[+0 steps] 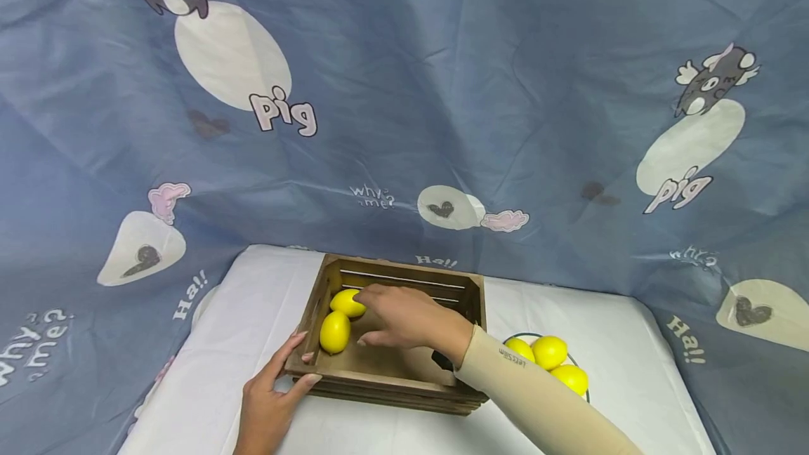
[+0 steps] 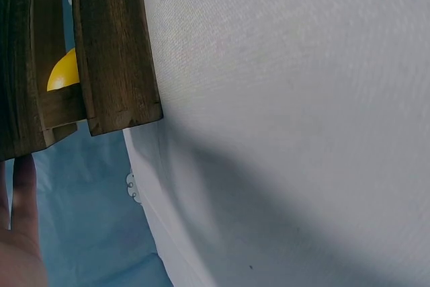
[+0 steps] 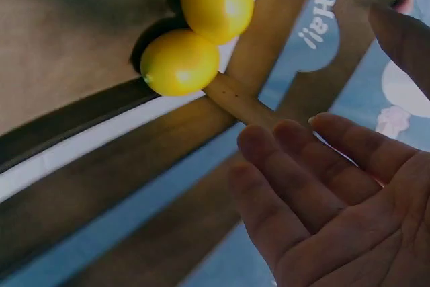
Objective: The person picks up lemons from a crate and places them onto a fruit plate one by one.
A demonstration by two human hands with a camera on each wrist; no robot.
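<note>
A brown slatted wooden crate stands on the white-covered table. Two yellow lemons lie close together at its left end; in the right wrist view the lemons rest by a corner of the slatted walls. My right hand is over the inside of the crate, fingers loosely extended beside the farther lemon. Nothing is in its palm in the right wrist view. At the crate's front left corner my left hand grips the wood, thumb at the front and fingers along the left side.
Right of the crate, partly behind the right sleeve, three more lemons sit on a dark-rimmed plate. A blue cloth with pig prints hangs behind the table. The white tabletop extends to the right.
</note>
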